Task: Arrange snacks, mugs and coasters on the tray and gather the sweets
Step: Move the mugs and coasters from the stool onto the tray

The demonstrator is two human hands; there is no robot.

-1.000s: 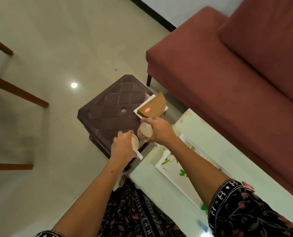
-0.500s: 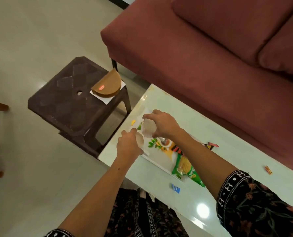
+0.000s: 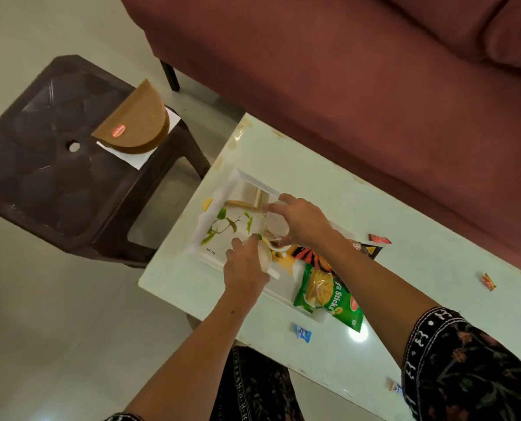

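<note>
Both hands hovered over the white rectangular tray with the green leaf print (image 3: 219,208) on the pale desk (image 3: 405,284). The right hand (image 3: 305,221) gripped a patterned white mug (image 3: 273,227), tilted on its side. The left hand (image 3: 245,262), nearer the tray's bare leaf-printed end, gripped a plain white mug (image 3: 267,261), so that mug looked likelier to be set down first.

Both hands cover most of their mugs (image 3: 276,230); the sofa (image 3: 344,86) is cut off.
</note>
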